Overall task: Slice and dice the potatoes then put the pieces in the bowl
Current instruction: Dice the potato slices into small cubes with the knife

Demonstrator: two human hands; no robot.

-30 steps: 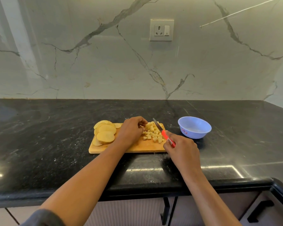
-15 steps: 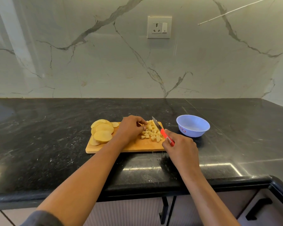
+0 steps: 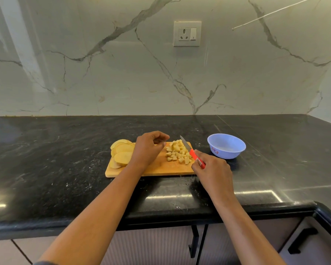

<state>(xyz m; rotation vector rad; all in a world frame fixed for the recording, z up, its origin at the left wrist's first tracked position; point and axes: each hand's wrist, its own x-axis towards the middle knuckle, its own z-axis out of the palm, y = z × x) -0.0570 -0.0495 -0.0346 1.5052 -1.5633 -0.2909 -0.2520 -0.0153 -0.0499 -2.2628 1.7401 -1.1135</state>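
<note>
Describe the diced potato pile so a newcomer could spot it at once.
On the black counter lies a wooden cutting board. The diced pile sits on its right half, just left of the red-handled knife. Unlike the broad round slices stacked at the board's left end, it is a heap of small pale cubes.

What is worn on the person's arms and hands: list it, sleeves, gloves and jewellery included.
The left hand and the right hand are bare: no gloves, and no ring, watch or bracelet shows. Both forearms are uncovered. Only the left arm shows clothing: the edge of a dark grey sleeve at the bottom of the frame. The right arm runs bare to the frame's edge.
</note>
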